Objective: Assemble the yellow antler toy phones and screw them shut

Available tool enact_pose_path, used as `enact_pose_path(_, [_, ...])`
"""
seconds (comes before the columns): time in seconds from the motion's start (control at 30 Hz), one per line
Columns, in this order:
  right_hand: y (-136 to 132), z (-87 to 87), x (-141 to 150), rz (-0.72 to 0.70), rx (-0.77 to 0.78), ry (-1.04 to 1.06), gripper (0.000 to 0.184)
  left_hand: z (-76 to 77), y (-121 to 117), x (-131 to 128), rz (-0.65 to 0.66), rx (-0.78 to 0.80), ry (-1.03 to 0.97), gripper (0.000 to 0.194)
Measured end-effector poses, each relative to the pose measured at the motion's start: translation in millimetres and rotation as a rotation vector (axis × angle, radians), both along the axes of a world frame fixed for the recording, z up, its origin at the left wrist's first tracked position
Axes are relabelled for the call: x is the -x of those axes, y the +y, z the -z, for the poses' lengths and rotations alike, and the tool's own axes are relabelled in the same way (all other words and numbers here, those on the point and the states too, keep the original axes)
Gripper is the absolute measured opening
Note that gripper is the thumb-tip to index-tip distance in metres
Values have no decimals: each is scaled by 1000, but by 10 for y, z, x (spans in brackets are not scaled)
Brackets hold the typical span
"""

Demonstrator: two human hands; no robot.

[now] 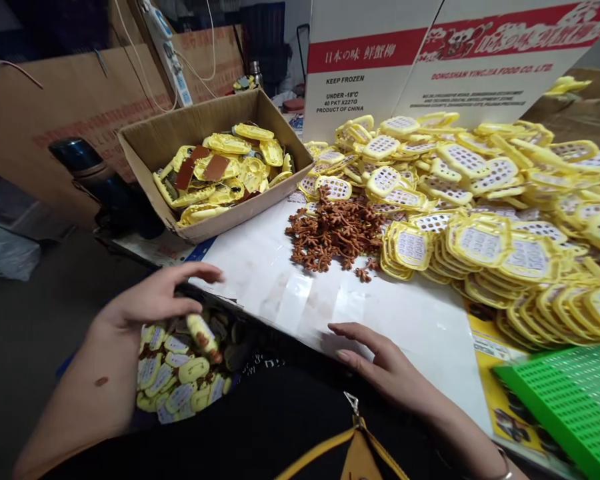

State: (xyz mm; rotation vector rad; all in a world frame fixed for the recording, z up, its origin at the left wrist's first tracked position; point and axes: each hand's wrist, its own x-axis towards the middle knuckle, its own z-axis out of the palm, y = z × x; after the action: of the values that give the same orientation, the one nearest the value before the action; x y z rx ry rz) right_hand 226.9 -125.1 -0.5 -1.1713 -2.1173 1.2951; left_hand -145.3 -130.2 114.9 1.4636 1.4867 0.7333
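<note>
Edges first: the tabletop's front edge (240, 308) is running diagonally between the two hands. White tabletop (265, 260) is showing from the cardboard box (245, 212) across to the yellow stacks (480, 243), leaving working room in front of the brown pile (333, 237). Green crate (563, 403) is bounding the right end; white carton (363, 83) is standing along the back.

Left hand (167, 293) is hovering off the near edge, thumb and fingers parted. Yellow piece (203, 338) is sitting just below the thumb, above the lower heap (173, 380); can't tell if the thumb is touching it. Right hand (380, 360) is reaching over the near edge, fingers loosely spread, well apart from the left.

Containers: the box is holding jumbled yellow shells (225, 143), with brown strips (217, 168) lying on top. Lower heap is showing labelled yellow pieces; its container's walls are mostly hidden.
</note>
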Motion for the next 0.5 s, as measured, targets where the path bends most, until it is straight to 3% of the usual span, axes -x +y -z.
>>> enact_pose_path(0.07, [38,-28,71,-88,30,-27,43,-174,119,114,-99,-152,94,44])
enact_pose_path(0.13, [75,-75,141,-177,58,-58,43,-226,424,74,-108,-291,186,42])
enact_pose_path(0.3, [159,-169,218,-213,142,-159,46,-167,1662,-44,-54,-569,775,48])
enact_pose_path(0.4, [212,-178,228,-163,187,-178,46,-201,2286,43,-26,-479,1072,71])
enact_pose_path(0.5, [272,-157,234,-121,239,-156,45,-298,2590,194,-34,-282,1299,74])
